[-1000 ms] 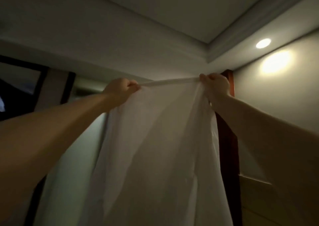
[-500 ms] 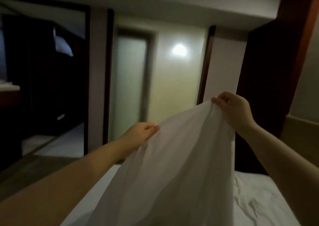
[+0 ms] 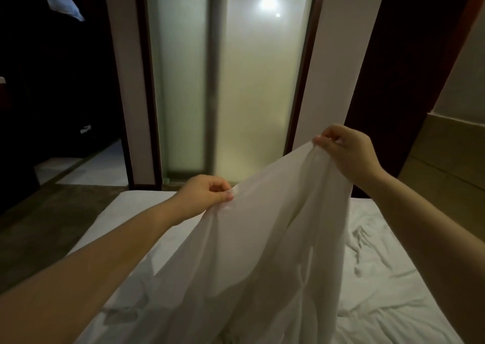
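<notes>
- well, at the far left a dark floor (image 3: 52, 217) runs beside the bed (image 3: 147, 202).
- left hand (image 3: 203, 196) sits lower and nearer, its fingers (image 3: 225, 195) curled and pinching the top edge of the white sheet (image 3: 262, 251).
- white sheet hangs between both hands, its lower part draped onto the bed at the near side.
- frosted glass door (image 3: 257, 94) stands far behind.
- right hand (image 3: 349, 154) is higher, fingers pinching the other corner.
- wooden wall panel (image 3: 446, 160) lines the far right.
</notes>
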Demonstrator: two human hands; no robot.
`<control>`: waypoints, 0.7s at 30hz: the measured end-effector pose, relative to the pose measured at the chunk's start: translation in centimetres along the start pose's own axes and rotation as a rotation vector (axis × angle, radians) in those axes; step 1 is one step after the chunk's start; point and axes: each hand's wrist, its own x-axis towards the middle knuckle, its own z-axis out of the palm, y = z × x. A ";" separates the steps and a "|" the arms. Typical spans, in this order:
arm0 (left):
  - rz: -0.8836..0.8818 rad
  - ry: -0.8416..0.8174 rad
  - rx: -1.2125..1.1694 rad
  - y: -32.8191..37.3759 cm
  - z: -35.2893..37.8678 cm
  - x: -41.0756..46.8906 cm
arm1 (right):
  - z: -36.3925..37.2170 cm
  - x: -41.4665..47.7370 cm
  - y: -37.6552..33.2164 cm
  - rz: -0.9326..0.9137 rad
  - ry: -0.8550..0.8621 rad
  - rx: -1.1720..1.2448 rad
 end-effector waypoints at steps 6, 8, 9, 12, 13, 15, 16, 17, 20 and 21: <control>0.089 0.114 0.187 -1.3 -0.2 -0.8 | 0.7 -2.5 0.4 0.058 -0.248 -0.188; 0.215 0.179 0.265 -1.8 0.0 -1.3 | 1.8 -3.6 -0.6 0.054 -0.397 -0.271; 0.300 0.205 0.313 -2.1 0.1 -1.6 | 2.6 -4.3 -1.4 0.036 -0.451 -0.312; 0.475 0.258 0.398 -3.1 0.3 -2.5 | 5.6 -6.4 -3.9 0.038 -0.533 -0.315; 0.485 0.268 0.406 -3.4 0.3 -2.8 | 6.5 -7.2 -4.6 0.045 -0.549 -0.256; 0.475 0.282 0.422 -3.8 0.2 -3.5 | 8.2 -8.5 -5.8 0.066 -0.565 -0.095; 0.467 0.287 0.429 -4.0 0.2 -3.8 | 8.8 -9.1 -6.3 0.086 -0.562 -0.027; 0.461 0.290 0.429 -4.2 0.2 -4.1 | 9.4 -9.5 -6.8 0.107 -0.551 0.024; 0.412 0.289 0.406 -4.4 0.0 -4.9 | 10.8 -10.3 -7.8 0.160 -0.463 0.106; 0.386 0.288 0.392 -4.4 0.1 -5.0 | 11.2 -10.5 -8.3 0.179 -0.440 0.125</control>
